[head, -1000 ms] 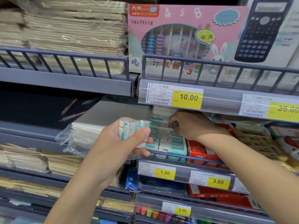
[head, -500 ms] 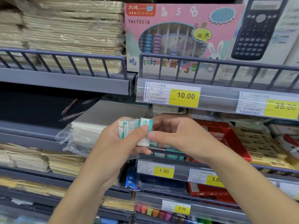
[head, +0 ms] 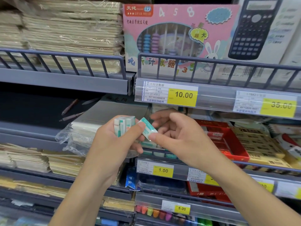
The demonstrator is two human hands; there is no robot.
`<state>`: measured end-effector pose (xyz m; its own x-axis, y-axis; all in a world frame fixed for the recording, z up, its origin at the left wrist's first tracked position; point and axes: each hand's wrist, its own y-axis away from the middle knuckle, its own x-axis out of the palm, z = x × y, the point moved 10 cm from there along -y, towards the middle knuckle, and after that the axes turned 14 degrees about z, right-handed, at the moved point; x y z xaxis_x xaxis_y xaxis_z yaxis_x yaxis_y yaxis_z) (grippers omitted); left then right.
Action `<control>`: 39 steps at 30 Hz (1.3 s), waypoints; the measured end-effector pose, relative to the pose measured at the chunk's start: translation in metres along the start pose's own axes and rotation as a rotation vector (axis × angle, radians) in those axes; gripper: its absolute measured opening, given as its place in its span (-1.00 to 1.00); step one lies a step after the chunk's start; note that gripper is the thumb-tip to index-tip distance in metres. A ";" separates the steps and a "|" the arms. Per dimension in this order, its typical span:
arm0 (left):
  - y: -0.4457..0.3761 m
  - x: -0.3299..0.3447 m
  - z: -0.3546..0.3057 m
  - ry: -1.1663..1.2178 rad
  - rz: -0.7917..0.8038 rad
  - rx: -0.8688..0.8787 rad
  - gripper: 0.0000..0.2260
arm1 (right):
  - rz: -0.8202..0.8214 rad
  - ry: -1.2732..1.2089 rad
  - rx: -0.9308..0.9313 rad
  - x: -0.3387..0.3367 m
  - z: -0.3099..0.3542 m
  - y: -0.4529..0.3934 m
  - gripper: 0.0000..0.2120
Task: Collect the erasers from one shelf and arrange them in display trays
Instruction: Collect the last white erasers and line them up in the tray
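Abacus box (head: 175,35) left of calculator box (head: 260,30)

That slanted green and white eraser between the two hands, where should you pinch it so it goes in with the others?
Pinch the tilted eraser at its lower right end, coming from the right, as the right hand does. It is a small flat block slanting up toward the stack of erasers in the left hand; that grip leaves the upper end free to slide in.
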<state>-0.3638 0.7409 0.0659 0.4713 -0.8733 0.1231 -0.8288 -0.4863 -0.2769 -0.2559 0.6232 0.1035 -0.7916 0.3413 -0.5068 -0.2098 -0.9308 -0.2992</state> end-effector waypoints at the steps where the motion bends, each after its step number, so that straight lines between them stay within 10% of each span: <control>1: 0.000 0.000 0.002 0.034 -0.018 -0.009 -0.94 | -0.016 0.135 -0.027 0.000 0.006 0.003 -0.67; 8: 0.001 0.006 0.004 0.053 0.008 -0.024 -0.82 | -0.140 0.578 -0.107 -0.010 0.019 0.007 -0.73; 17: -0.001 -0.008 0.011 0.038 0.023 -0.081 -0.82 | 0.087 0.684 0.352 -0.053 -0.052 -0.029 -0.75; 39: 0.013 -0.005 0.007 -0.009 0.128 -0.143 -0.69 | 0.312 1.207 0.110 0.009 -0.049 -0.064 -0.79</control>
<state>-0.3749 0.7393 0.0553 0.3608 -0.9285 0.0872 -0.9165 -0.3704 -0.1512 -0.2220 0.6923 0.0786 0.2025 -0.0477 -0.9781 -0.2009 -0.9796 0.0062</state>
